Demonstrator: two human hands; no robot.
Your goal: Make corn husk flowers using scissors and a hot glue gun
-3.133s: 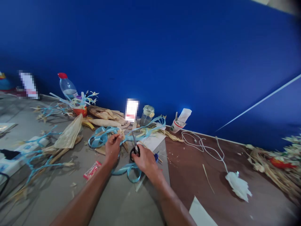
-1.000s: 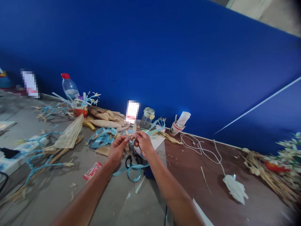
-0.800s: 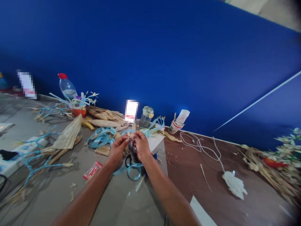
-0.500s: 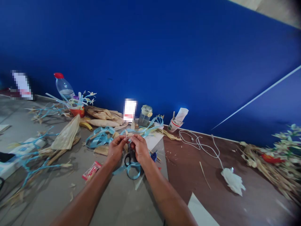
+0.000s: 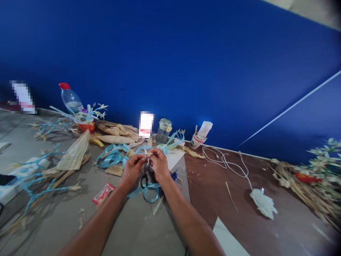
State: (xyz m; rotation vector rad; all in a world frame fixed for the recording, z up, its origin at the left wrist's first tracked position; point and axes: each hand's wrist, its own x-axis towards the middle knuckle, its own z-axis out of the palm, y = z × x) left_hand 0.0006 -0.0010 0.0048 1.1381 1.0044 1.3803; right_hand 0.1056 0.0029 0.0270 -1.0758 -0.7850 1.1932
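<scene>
A small pale flower (image 5: 146, 153), apparently of dried husk, is pinched between my two hands over the table. My left hand (image 5: 132, 170) is closed on its left side. From the right, my right hand (image 5: 159, 165) grips it with thumb and fingertips. The finer detail between the fingers is too small to make out. Just below lie black-handled scissors (image 5: 144, 181), partly hidden, beside a curled light blue ribbon (image 5: 151, 199). More blue ribbon (image 5: 113, 160) is heaped to the left of my hands.
Behind stand a red-capped bottle (image 5: 70, 99), a lidded jar (image 5: 163, 131) and a paper cup (image 5: 197, 141). Dried husks (image 5: 117, 131) and blue-wrapped stems (image 5: 37, 195) spread leftward. A white cable (image 5: 226, 165) and a flower bunch (image 5: 306, 179) lie right.
The fingers of my right hand have shifted slightly and lifted around the flower, which shows a little more above the fingertips. My left hand keeps its pinch.
</scene>
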